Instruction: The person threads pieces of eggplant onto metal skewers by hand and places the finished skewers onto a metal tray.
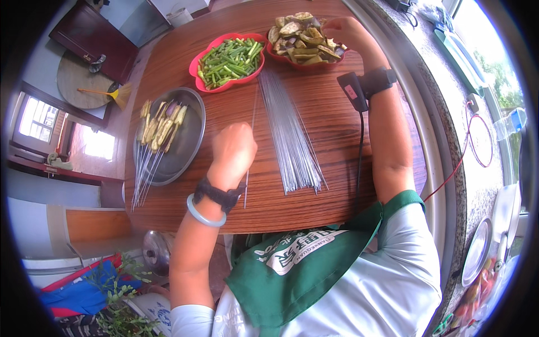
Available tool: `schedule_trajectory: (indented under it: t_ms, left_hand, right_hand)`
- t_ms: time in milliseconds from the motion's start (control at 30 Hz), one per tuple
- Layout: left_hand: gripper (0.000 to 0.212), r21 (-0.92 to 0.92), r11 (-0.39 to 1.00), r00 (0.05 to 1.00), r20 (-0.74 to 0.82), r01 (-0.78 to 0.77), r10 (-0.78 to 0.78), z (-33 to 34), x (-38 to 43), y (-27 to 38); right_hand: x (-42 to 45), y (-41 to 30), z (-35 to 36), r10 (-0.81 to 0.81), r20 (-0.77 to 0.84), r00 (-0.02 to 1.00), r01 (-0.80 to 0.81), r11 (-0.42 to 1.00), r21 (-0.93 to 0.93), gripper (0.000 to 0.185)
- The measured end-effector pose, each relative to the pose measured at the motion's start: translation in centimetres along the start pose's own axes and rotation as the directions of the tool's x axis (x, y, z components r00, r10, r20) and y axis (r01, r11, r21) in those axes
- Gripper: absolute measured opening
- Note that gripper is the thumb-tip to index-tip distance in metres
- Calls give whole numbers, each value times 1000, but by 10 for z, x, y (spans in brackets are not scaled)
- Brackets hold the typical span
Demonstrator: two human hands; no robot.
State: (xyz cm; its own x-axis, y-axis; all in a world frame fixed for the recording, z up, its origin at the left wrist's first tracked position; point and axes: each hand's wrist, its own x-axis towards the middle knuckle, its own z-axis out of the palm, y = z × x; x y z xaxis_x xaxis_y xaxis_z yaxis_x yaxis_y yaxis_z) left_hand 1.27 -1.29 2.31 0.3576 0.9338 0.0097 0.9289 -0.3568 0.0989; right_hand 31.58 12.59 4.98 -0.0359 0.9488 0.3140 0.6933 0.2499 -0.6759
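Note:
My left hand (234,145) is closed in a fist above the table, back of the hand up. A single thin metal skewer (246,189) runs along its finger side and appears gripped, though the fingers are hidden beneath. My right hand (349,36) reaches to the far side, its bent fingertips at the edge of a heap of eggplant pieces (305,38) in a red bowl (309,66). Whether it pinches a piece cannot be made out. Between my arms lies a fanned bundle of metal skewers (290,139), pointing away from me.
A pink-red bowl (194,69) holds cut green stalks (231,61). On the left, skewered eggplant (162,126) rests in a round metal tray (185,156), handles jutting over its rim. A black cable (361,147) hangs from my right wrist device. The wood-grain table (269,219) adjoins a windowsill (476,139).

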Motion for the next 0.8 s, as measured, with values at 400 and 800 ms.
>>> schedule_trajectory:
  t_ms: [400,800]
  left_hand:
    - [2,212,976,993,-113,41,-17,11,-4,-20]
    - [13,38,984,984,-35,173,-172,-16,-16,-19]
  right_hand:
    - [4,21,34,129,-87,988,-156,809,-567,17]
    - [-1,4,42,133,127,983,-36,817,-576,26]
